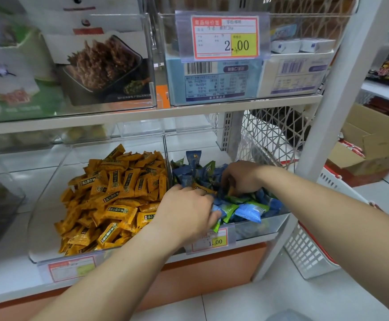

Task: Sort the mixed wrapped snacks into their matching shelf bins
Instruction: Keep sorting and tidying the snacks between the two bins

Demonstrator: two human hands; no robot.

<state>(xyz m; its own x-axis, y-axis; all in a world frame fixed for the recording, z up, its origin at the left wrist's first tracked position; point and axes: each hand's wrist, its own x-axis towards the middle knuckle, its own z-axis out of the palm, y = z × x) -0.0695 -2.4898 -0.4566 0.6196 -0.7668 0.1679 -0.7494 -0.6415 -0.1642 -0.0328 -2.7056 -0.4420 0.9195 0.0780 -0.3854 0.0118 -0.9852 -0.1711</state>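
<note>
Both hands are down in the right bin [271, 224], near the clear wall it shares with the left bin [50, 205], which has bare floor on its left. Left hand [186, 210] and right hand [243, 177] curl into blue and green snacks [246, 210]; can't tell what they're gripping. One orange snack [202, 188] lies between them. Price tags read 1.00 [212, 242] and 2.00 [226, 37].

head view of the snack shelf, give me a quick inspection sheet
surface: white shelf board holding two clear plastic bins.
job's things: orange wrapped snacks fill the left bin; blue and green wrapped snacks fill the right bin; one stray orange wrapper among them.
clutter: nothing seen.
grippers: left hand, right hand both in the right bin, fingers curled into the pile; grip hidden.
cables: nothing seen.
surroundings: white plastic basket, cardboard box at right.
</note>
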